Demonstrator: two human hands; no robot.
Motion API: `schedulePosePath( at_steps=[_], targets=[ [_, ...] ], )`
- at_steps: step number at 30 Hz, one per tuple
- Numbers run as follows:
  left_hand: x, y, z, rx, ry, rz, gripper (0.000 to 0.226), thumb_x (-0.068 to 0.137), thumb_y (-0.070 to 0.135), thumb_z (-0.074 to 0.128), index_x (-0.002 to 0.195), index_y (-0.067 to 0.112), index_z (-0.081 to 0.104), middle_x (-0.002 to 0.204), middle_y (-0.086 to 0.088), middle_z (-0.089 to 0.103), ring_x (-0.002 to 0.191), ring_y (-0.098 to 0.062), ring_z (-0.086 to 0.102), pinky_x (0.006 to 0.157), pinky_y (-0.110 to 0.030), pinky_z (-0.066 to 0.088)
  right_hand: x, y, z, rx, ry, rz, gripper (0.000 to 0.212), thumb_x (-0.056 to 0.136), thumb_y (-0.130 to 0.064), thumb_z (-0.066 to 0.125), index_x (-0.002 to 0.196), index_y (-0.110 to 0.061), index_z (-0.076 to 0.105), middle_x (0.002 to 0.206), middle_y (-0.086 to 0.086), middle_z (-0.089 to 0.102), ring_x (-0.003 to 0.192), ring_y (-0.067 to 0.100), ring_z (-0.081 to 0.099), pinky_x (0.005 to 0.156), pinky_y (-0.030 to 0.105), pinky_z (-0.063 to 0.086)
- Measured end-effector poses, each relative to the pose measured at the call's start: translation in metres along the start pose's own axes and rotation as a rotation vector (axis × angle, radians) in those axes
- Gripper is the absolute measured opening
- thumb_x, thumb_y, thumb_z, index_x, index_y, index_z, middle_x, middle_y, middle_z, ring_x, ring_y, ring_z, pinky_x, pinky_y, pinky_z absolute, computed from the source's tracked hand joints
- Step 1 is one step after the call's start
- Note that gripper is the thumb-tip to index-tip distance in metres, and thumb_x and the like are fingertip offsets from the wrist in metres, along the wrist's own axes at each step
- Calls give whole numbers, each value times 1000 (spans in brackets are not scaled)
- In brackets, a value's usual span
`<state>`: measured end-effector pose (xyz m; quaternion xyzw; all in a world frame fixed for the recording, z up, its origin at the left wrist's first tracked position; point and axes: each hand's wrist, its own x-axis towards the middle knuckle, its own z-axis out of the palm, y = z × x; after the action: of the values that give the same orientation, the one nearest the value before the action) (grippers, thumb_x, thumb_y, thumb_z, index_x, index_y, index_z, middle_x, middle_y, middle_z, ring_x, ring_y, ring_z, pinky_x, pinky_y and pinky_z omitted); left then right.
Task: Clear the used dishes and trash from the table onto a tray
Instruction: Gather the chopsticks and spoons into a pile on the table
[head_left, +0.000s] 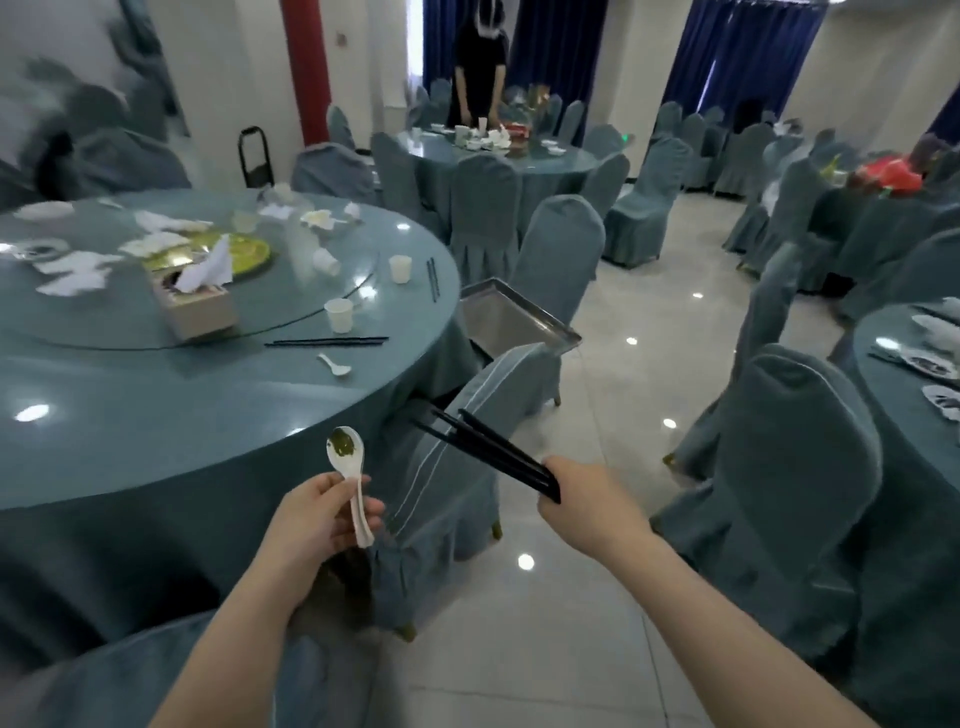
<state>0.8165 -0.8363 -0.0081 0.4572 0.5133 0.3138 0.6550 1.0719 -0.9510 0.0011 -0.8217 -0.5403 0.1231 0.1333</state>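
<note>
Fingers of the left hand (317, 514) curl round the handle of a white spoon (352, 480), thumb pinching it from the near side; the bowl stands up past the fingertips, smeared with something green that is too blurred to name. The right hand (582, 506) is turned so that only its back shows: its fingers wrap a bundle of black chopsticks (488, 452), but how many sticks is hard to count, and the fingertips themselves are hidden under the hand. The chopstick tips reach up and left beyond the knuckles, over a covered chair (457, 467). Further out past those tips a metal tray (511, 319) rests tilted on the chair, its near edge hidden behind the chair back. Left of the spoon hand spreads the round table (130, 415), still carrying paper cups (339, 314), a second white spoon (335, 365), loose chopsticks (327, 342), crumpled napkins (78, 267) and a tissue box (200, 306) whose printing cannot be read. Motion blur smears the far left. No writing is legible anywhere. A person in black (478, 67) stands at a far table, partly cut off at the top.
</note>
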Motion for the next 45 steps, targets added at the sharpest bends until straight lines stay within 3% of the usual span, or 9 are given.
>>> schedulePosePath(
  at_steps=[6, 16, 22, 27, 30, 34, 37, 40, 45],
  targets=[
    [44, 23, 8, -77, 218, 35, 18, 100, 15, 44, 100, 8, 61, 67, -8, 72, 55, -17, 67, 51, -28, 53, 118, 6, -18, 14, -24, -168, 18, 80, -29, 49, 66, -29, 39, 61, -7, 52, 55, 9, 49, 42, 25, 29],
    [156, 51, -22, -171, 427, 23, 20, 100, 18, 44, 103, 9, 62, 71, -9, 73, 61, -19, 68, 57, -30, 51, 280, -68, -12, -94, -79, -364, 22, 86, -25, 48, 66, -25, 39, 66, -3, 52, 58, 18, 50, 47, 30, 37],
    [230, 77, -38, -198, 471, -15, 19, 100, 17, 44, 100, 9, 61, 69, -8, 73, 69, -24, 69, 57, -32, 52, 373, -108, 3, -68, -230, -323, 16, 86, -21, 51, 70, -20, 51, 67, 2, 57, 56, 19, 55, 43, 25, 38],
    [266, 83, -45, -200, 507, -56, 18, 100, 16, 43, 101, 9, 60, 69, -8, 72, 69, -23, 69, 59, -33, 52, 435, -130, 31, 26, -362, -307, 23, 83, -20, 52, 60, -20, 49, 60, 1, 54, 51, 18, 50, 42, 23, 34],
    [290, 82, -51, -232, 563, -102, 18, 100, 15, 43, 102, 7, 59, 69, -8, 73, 69, -22, 69, 60, -33, 52, 469, -147, 55, 66, -444, -346, 14, 81, -21, 53, 74, -15, 62, 68, 6, 67, 62, 20, 62, 50, 26, 47],
    [311, 79, -53, -272, 643, -129, 18, 99, 15, 43, 101, 8, 60, 71, -8, 73, 66, -20, 70, 60, -32, 52, 502, -164, 98, 227, -564, -263, 14, 80, -14, 53, 78, -7, 65, 64, 5, 70, 45, 7, 56, 45, 18, 42],
    [321, 79, -53, -281, 675, -164, 17, 99, 15, 44, 101, 9, 59, 68, -6, 73, 62, -17, 69, 54, -27, 52, 516, -176, 131, 290, -609, -194, 13, 77, -9, 52, 68, -11, 61, 62, 5, 70, 45, 11, 51, 45, 22, 42],
    [324, 76, -54, -319, 748, -193, 17, 99, 15, 44, 100, 10, 60, 70, -6, 73, 62, -17, 70, 55, -28, 52, 523, -183, 167, 289, -634, -157, 10, 79, -17, 57, 79, -11, 66, 58, 1, 69, 43, 8, 54, 40, 19, 39],
    [313, 71, -54, -340, 816, -217, 16, 98, 14, 45, 99, 11, 60, 71, -5, 74, 62, -15, 70, 55, -26, 53, 528, -182, 204, 281, -633, -120, 33, 73, -42, 70, 79, -10, 63, 71, 5, 69, 66, 19, 66, 49, 26, 47]
  ],
)
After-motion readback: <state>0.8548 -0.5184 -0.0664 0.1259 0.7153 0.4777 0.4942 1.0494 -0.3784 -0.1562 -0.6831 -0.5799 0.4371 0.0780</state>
